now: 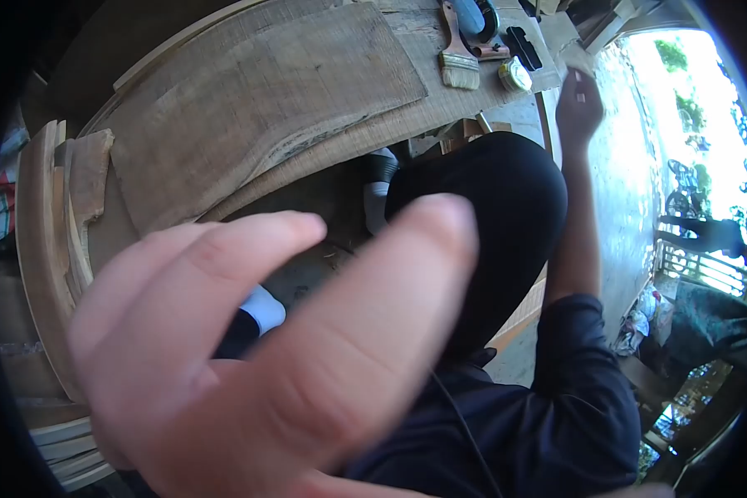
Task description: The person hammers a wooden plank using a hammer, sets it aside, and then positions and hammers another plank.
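Observation:
My left hand [266, 349] is large and blurred, close to the camera. Its thumb and bent fingers stand apart, with nothing visible between them. Beyond it, a wide wooden board [266, 91] with a wavy edge lies on the workbench. My right arm stretches forward past my black-clad knee [490, 207]. The right hand [579, 104], fingers curled, is beside the bench end; a small pale spot shows at it, too small to make out. Nearest to that hand are a small round white-and-yellow item [515, 75], a black piece [524, 47] and a flat paintbrush [458, 58].
Behind the brush sits a blue and black object [476, 18]. Cut wooden planks [46, 249] stand at the left, with more strips [70, 456] below. Bright floor [631, 158] runs along the right toward a bicycle [685, 183] and a dark covered heap [714, 319].

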Demonstrator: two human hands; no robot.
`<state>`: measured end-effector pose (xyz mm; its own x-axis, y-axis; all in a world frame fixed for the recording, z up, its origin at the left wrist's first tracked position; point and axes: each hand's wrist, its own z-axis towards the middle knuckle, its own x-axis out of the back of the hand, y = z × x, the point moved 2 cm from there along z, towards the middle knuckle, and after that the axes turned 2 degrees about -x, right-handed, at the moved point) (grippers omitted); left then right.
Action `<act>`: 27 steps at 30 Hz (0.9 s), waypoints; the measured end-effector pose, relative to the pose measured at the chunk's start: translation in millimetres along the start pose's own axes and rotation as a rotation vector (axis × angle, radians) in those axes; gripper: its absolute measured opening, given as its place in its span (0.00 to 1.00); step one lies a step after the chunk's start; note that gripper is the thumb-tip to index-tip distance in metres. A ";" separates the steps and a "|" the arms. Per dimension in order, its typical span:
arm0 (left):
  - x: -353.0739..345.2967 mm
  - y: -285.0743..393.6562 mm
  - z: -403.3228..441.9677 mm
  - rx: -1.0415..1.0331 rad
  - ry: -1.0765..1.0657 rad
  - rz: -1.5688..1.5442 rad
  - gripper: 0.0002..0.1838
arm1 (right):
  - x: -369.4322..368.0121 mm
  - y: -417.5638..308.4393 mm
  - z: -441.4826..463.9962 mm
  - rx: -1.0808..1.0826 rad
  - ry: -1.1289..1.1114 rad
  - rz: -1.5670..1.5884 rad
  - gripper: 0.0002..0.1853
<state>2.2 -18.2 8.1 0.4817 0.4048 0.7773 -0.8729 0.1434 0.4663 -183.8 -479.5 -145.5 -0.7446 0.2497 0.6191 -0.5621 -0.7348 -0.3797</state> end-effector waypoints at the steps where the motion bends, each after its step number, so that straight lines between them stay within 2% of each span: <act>1: 0.3 -6.1 -8.5 0.001 0.045 -0.017 0.16 | 20.0 21.8 -28.9 -0.009 0.106 -0.038 0.08; 2: 8.1 -7.5 -11.6 0.027 -0.015 0.007 0.17 | 37.2 47.7 -62.7 -0.107 0.138 -0.126 0.09; 3: 18.9 -7.2 -14.8 0.050 -0.076 0.033 0.17 | 40.6 64.3 -132.3 -0.361 -0.014 -0.112 0.15; 5: 11.3 -29.6 -32.5 0.043 -0.124 0.175 0.22 | 50.4 122.3 -200.7 -0.417 -0.209 -0.340 0.26; 7: 0.3 -57.6 -62.4 0.276 -0.188 0.140 0.26 | 40.7 190.8 -278.0 -0.451 -0.440 -0.554 0.38; 8: -2.3 -62.1 -69.1 0.266 -0.197 0.133 0.26 | 31.2 212.7 -321.4 -0.492 -0.535 -0.597 0.40; 9: -5.5 -68.5 -74.8 0.382 -0.266 0.139 0.27 | 19.3 224.4 -355.6 -0.531 -0.627 -0.635 0.42; 10: -8.2 -75.8 -79.0 0.501 -0.333 0.146 0.29 | 8.7 233.5 -384.4 -0.631 -0.751 -0.528 0.40; 11: -9.9 -82.1 -81.0 0.493 -0.334 0.145 0.29 | -0.8 238.5 -406.0 -0.728 -0.873 -0.415 0.39; 12: -11.4 -88.2 -83.5 0.530 -0.319 0.101 0.28 | -10.3 240.1 -417.5 -0.730 -0.869 -0.417 0.39; 14: -12.5 -96.0 -87.0 0.572 -0.301 0.059 0.28 | -28.4 239.1 -433.3 -1.098 -0.750 -0.230 0.39; 18: -14.9 -104.1 -89.5 0.632 -0.329 0.008 0.27 | -14.2 191.6 -408.7 -1.088 -0.677 -0.155 0.40; 21: -17.2 -107.2 -88.1 0.658 -0.322 -0.029 0.27 | -7.1 169.0 -395.3 -1.006 -0.606 -0.247 0.41; 23: -18.7 -108.0 -87.3 0.658 -0.335 -0.016 0.27 | 2.8 146.6 -376.2 -1.159 -0.791 -0.158 0.43; 25: -21.2 -107.6 -87.5 0.644 -0.349 -0.021 0.27 | -2.2 165.8 -385.0 -1.179 -0.703 -0.167 0.42; 27: -22.7 -107.3 -87.9 0.645 -0.354 -0.020 0.27 | 3.4 175.1 -383.0 -1.366 -0.485 -0.089 0.38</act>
<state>78.1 36.6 -96.7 0.5886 0.0764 0.8048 -0.6970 -0.4564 0.5531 -422.6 -365.8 -473.1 -0.6527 -0.1754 0.7370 -0.7030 0.5029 -0.5029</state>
